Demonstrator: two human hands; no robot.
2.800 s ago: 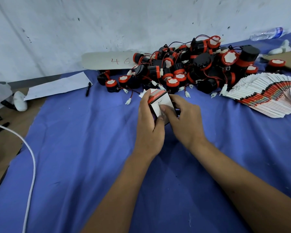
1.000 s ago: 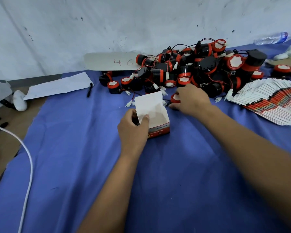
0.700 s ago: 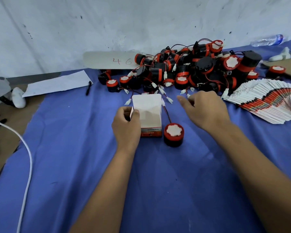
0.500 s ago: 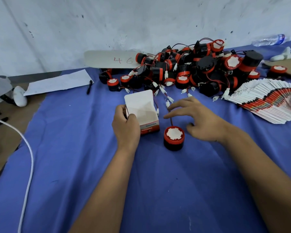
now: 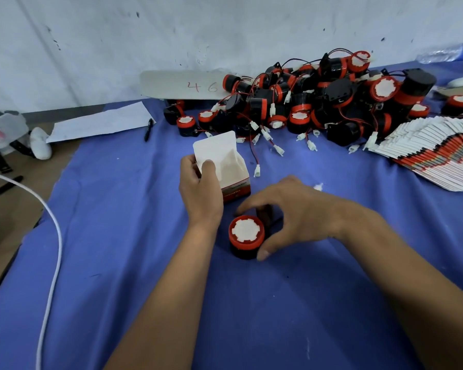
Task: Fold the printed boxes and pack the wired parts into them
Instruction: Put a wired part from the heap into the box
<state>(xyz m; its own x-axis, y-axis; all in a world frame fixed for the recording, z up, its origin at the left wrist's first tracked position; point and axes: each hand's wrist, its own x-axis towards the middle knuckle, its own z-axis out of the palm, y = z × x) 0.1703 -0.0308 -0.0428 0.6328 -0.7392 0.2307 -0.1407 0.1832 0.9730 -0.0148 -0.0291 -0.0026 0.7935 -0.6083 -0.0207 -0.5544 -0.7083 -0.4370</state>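
The left hand [image 5: 201, 193] grips the open printed box [image 5: 226, 169], upright on the blue-covered worktop [image 5: 118, 236] with its lid flap raised, while the right hand [image 5: 294, 214] curls thumb and fingers round the wired part [image 5: 246, 236] just in front of the box, seemingly closing on it. To do this well, I'd gather the trailing wire first, lift the part straight, and drop it in with the box mouth held square; whether the wire is already tucked I can't see, since the hand hides it. Behind lies the heap of parts [image 5: 318, 102], whose loose connectors [image 5: 257, 170] near the box could snag. The fanned flat boxes [image 5: 436, 153] sit at the right, a white cable [image 5: 51, 249] at the left.
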